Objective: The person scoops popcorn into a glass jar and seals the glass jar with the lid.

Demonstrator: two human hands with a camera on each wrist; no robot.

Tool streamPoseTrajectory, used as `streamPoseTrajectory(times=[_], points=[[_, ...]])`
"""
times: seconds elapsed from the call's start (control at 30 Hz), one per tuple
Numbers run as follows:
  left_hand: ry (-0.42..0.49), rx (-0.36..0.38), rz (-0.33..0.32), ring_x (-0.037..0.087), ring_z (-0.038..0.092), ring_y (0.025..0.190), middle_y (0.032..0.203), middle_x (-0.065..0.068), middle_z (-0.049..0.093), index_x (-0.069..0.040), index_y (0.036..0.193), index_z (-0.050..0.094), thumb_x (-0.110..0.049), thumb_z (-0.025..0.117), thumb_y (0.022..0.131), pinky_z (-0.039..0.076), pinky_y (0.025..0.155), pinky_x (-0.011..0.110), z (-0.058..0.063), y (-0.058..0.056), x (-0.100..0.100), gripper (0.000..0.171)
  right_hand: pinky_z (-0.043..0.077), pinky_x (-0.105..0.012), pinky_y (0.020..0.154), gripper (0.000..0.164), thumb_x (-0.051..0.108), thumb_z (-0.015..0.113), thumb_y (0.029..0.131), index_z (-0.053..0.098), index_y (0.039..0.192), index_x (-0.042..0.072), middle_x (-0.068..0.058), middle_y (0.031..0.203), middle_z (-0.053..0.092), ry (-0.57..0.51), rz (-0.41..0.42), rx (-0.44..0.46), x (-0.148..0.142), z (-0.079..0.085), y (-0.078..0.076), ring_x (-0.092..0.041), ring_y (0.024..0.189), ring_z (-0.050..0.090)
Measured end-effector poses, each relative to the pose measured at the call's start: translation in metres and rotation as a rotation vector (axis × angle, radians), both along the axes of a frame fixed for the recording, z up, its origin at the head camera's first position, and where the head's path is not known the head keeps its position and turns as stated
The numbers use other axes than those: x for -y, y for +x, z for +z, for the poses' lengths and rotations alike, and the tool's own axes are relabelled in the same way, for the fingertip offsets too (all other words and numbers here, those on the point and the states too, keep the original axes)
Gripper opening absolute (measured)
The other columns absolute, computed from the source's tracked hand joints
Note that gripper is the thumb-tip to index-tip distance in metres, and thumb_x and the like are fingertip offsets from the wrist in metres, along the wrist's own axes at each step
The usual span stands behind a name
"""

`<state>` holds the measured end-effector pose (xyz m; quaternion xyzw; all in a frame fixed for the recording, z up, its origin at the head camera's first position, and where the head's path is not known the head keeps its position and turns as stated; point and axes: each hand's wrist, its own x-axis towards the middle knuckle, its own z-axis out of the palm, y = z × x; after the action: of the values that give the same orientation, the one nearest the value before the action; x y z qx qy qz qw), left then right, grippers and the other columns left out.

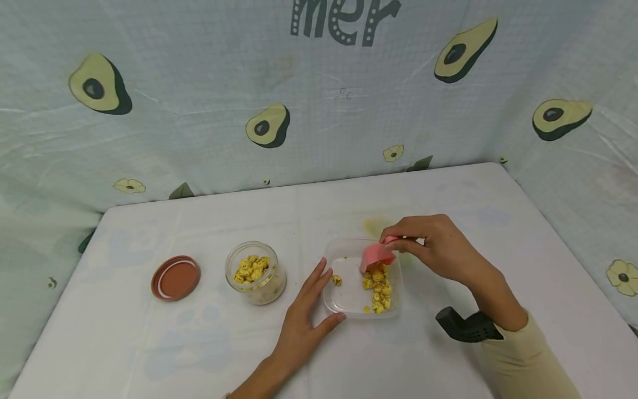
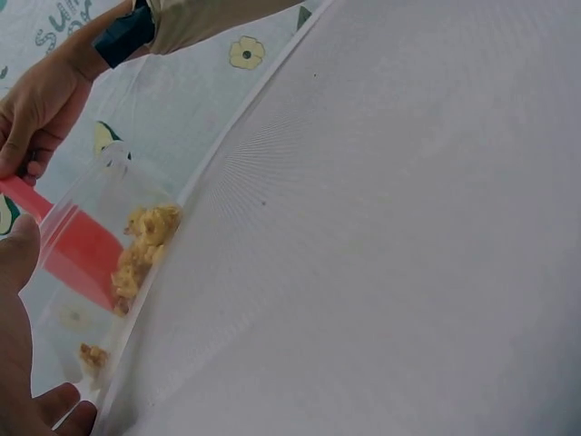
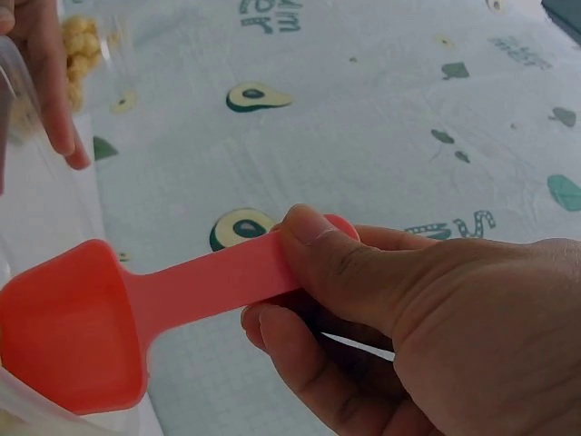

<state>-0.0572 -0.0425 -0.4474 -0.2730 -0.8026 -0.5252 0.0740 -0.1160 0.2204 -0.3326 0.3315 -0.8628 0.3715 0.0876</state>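
Observation:
My right hand (image 1: 438, 246) pinches the handle of a pink scoop (image 3: 77, 331) between thumb and fingers. The scoop's bowl dips into a clear plastic container (image 1: 344, 302), against yellow caramel popcorn (image 1: 381, 291) heaped along the right side. One loose piece of popcorn (image 1: 336, 280) lies near the container's left wall. My left hand (image 1: 301, 327) rests at the container's left side, its fingers spread and fairly straight along the edge. In the left wrist view the scoop (image 2: 82, 259) shows through the clear wall, tilted down toward the popcorn.
Left of my left hand stands a glass jar (image 1: 271, 288) partly filled with popcorn. Farther left, a reddish-brown lid (image 1: 176, 278) lies on the white-covered table (image 1: 224, 354). A cloth printed with avocados hangs behind the table and along its sides.

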Motion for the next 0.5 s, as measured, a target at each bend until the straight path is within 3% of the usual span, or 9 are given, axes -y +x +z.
streamPoseTrajectory(times=[0.33,0.5], points=[[0.007,-0.023,-0.003,0.022,0.025,0.13,0.144,0.007,0.026,-0.014,0.137,0.035,-0.025,0.07,0.077,0.023,0.105,0.026,0.004,0.001,0.0,0.07,0.048,-0.021,0.057,0.015,0.016,0.066,0.08,0.067,0.094,0.016,0.012,0.077,0.062,0.033,-0.14,0.087,-0.003,-0.001,0.001,-0.002,0.061,0.056],[0.039,-0.022,-0.014,0.028,0.027,0.128,0.142,0.014,0.028,-0.009,0.136,0.037,-0.012,0.072,0.074,0.024,0.104,0.026,0.024,0.007,-0.003,0.07,0.045,-0.022,0.053,0.014,0.023,0.064,0.082,0.067,0.095,0.018,0.012,0.069,0.06,0.075,-0.206,0.132,-0.005,-0.001,0.003,-0.003,0.058,0.056]])
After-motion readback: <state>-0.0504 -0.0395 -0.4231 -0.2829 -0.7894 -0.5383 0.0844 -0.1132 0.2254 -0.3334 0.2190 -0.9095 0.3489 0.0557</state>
